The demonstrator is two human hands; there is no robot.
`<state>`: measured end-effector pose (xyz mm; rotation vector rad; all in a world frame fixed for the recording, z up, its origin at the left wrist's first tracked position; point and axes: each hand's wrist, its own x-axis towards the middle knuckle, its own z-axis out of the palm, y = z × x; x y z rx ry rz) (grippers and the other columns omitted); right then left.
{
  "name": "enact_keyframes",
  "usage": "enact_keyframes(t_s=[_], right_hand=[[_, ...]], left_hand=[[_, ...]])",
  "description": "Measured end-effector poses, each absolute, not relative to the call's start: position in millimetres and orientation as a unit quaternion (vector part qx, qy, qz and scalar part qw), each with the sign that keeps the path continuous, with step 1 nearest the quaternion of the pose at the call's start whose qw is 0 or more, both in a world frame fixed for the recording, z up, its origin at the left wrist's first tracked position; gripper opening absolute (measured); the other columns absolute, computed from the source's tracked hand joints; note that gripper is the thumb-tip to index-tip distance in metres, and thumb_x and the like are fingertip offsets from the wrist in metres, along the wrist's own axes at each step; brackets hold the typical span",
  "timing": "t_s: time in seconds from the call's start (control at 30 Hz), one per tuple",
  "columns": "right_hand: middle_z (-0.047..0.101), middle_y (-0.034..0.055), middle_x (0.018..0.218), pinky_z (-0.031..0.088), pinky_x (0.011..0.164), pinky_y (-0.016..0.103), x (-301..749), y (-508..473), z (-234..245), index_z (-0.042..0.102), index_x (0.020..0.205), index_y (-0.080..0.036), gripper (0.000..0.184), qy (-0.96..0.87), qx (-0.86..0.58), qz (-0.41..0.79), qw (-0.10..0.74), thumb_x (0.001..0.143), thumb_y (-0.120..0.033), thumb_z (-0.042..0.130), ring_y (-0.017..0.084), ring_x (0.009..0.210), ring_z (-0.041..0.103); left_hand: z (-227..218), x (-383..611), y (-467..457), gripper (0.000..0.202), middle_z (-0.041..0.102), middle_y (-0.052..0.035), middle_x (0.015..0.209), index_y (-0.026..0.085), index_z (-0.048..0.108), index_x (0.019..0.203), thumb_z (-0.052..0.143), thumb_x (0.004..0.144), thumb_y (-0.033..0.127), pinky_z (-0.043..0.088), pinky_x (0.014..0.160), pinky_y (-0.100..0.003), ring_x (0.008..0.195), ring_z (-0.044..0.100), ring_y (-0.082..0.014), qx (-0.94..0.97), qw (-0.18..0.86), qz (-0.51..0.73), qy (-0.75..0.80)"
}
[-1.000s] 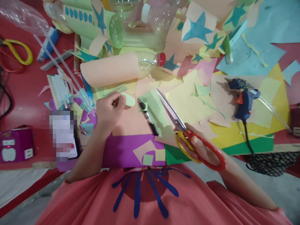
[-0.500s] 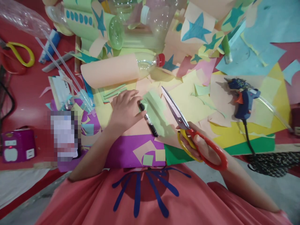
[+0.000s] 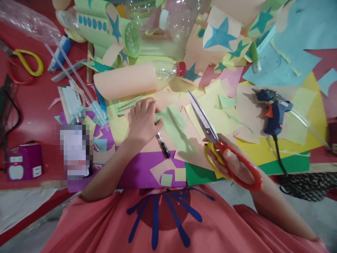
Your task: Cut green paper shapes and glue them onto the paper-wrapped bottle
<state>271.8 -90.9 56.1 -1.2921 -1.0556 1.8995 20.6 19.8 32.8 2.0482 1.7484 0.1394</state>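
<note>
My left hand (image 3: 143, 121) lies palm down over the top end of a black pen (image 3: 163, 144), its fingers curled round it beside a light green paper piece (image 3: 175, 124). My right hand (image 3: 229, 160) grips the red and yellow handles of a pair of scissors (image 3: 210, 131), blades nearly closed and pointing up and left above the paper scraps. A plastic bottle with a red cap, wrapped in peach paper (image 3: 126, 80), lies just beyond my left hand.
A blue glue gun (image 3: 272, 110) with its cord rests on paper at the right. Coloured paper sheets and blue star cut-outs (image 3: 219, 33) cover the red table (image 3: 34, 105). Other scissors (image 3: 25, 63) lie far left, a purple power socket (image 3: 22, 167) at the near left.
My left hand let go of a small green paper piece, moved right and closed on the pen, which slid nearer to me. My right hand with the scissors drifted slightly right.
</note>
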Motion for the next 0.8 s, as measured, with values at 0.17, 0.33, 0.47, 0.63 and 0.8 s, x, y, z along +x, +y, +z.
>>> enact_keyframes(t_s=[0.17,0.33,0.47,0.63,0.8], right_hand=[[0.044,-0.0106,0.057,0.024,0.032,0.021,275.5,-88.9,52.3,0.055,0.107,-0.024,0.05,-0.406,-0.494,0.713,0.287,0.093,-0.073,0.055,0.006,0.033,0.03],[0.051,-0.0084,0.071,0.027,0.03,0.02,277.7,-87.4,52.5,0.056,0.111,-0.025,0.054,-0.399,-0.484,0.72,0.297,0.092,-0.076,0.055,0.003,0.033,0.028],[0.049,-0.0078,0.065,0.028,0.032,0.022,280.8,-87.7,50.4,0.059,0.111,-0.024,0.062,-0.402,-0.475,0.724,0.297,0.09,-0.082,0.05,0.005,0.036,0.028],[0.048,-0.0058,0.061,0.037,0.038,0.026,285.0,-87.5,47.8,0.06,0.117,-0.023,0.073,-0.42,-0.441,0.749,0.261,0.088,-0.088,0.044,0.01,0.043,0.034],[0.054,-0.0014,0.072,0.035,0.037,0.026,279.8,-88.3,55.5,0.061,0.119,-0.027,0.064,-0.417,-0.462,0.747,0.234,0.089,-0.083,0.051,0.011,0.046,0.039]], left_hand=[[24.8,14.2,26.0,0.007,0.068,-0.0084,0.123,0.022,0.066,0.084,0.068,0.085,0.015,0.043,0.111,-0.052,0.127,0.056,-0.033,0.737,0.225,0.113,0.627],[29.9,5.5,31.5,0.01,0.075,-0.0027,0.097,0.024,0.073,0.076,0.072,0.085,0.018,0.052,0.1,-0.039,0.103,0.069,-0.0239,0.693,0.311,0.26,0.596],[41.9,4.3,32.0,0.01,0.074,0.0001,0.083,0.023,0.072,0.076,0.071,0.086,0.022,0.057,0.079,-0.027,0.087,0.072,-0.0173,0.607,0.361,0.38,0.598],[37.2,9.2,29.1,0.013,0.063,0.0064,0.063,0.025,0.056,0.089,0.067,0.092,0.032,0.05,0.05,-0.021,0.055,0.065,-0.0119,0.497,0.503,0.388,0.591],[31.6,17.3,24.8,0.035,0.063,0.01,0.064,0.026,0.048,0.098,0.077,0.077,0.026,0.042,0.039,-0.019,0.045,0.058,-0.009,0.44,0.615,0.365,0.543]])
